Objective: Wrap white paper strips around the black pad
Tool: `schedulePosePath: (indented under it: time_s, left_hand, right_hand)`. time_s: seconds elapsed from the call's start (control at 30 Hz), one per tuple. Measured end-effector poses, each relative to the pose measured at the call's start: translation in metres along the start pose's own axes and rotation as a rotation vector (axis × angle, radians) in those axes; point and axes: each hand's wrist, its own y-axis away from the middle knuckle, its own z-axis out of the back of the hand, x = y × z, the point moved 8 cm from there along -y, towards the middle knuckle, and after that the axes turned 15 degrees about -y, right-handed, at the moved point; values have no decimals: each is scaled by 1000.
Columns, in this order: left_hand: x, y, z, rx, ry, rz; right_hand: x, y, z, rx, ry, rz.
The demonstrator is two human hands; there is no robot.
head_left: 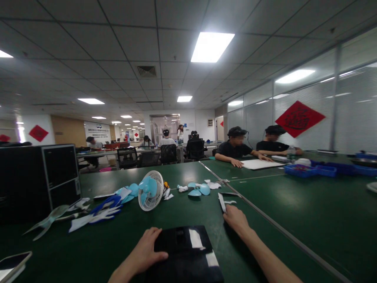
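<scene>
Black box (181,259) on green surface (182,214), wearer's 12 o'clock, close in. Left hand (146,248) spread open over its 10 o'clock edge. Right hand (236,221) pinched closed on white strip (222,202), box's 1 o'clock. Fan (151,191) at box's 11.

Black box (182,261), left hand (149,248) touching; fan (150,190) beyond
</scene>
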Motion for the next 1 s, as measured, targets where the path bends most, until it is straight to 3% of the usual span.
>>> schedulePosePath:
  time_s: [0.23,0.43,0.57,0.77,0.83,0.9,1.0]
  left_hand:
    - [-3,4,3,32,-6,27]
    - [-1,2,1,23,16,15]
    - [0,2,1,5,5,7]
    - [2,0,0,-8,21,-2]
    - [8,-4,3,-64,44,11]
    - [19,-9,13,-195,87,41]
    - [38,-10,39,-480,198,80]
  right_hand:
    - [0,0,8,-12,-15,-15]
    - [-13,1,40,-100,-11,-78]
    - [-14,3,70,-253,-33,-48]
    - [15,16,102,-552,-210,194]
    - [28,23,109,-585,-375,298]
    - [38,28,111,-548,-580,354]
    - [54,30,98,-323,-928,317]
